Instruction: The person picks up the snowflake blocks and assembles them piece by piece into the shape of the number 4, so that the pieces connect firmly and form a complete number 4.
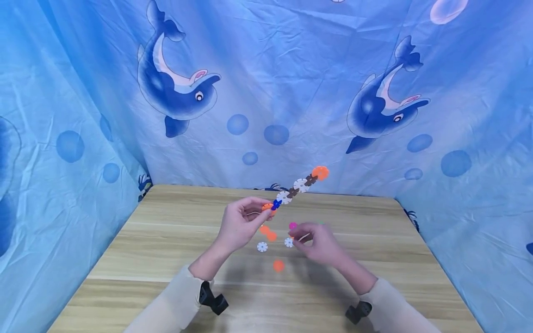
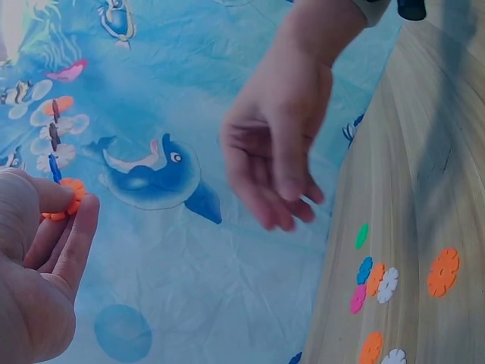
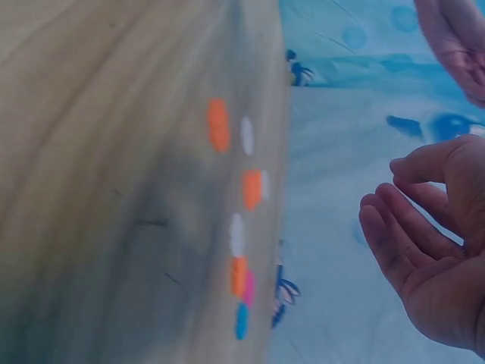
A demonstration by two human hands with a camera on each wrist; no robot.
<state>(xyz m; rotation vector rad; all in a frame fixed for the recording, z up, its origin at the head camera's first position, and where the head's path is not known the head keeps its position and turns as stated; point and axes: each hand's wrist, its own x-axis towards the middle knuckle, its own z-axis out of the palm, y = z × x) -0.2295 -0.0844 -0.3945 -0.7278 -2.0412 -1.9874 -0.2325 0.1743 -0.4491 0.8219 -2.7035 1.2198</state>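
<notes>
Above the pale wood-grain tabletop (image 1: 125,259), I watched the left hand (image 1: 243,222) pinch the orange round end disc (image 2: 73,184) of a slanting chain of notched, plastic-looking orange, blue, white and brown discs (image 1: 293,192). The right hand (image 1: 320,243) hung empty, loosely curled. I judged a joining step in hand; the next move likely called for lifting a loose white notched disc (image 1: 262,247). Blue dolphin-printed fabric (image 1: 275,83) walled the back and sides.

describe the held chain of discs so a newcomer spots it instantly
Above the wooden table, find the person's left hand. It pinches one orange end of a slanting chain of discs. Unlike the tabletop discs, this chain is held aloft and includes brown pieces.
</notes>
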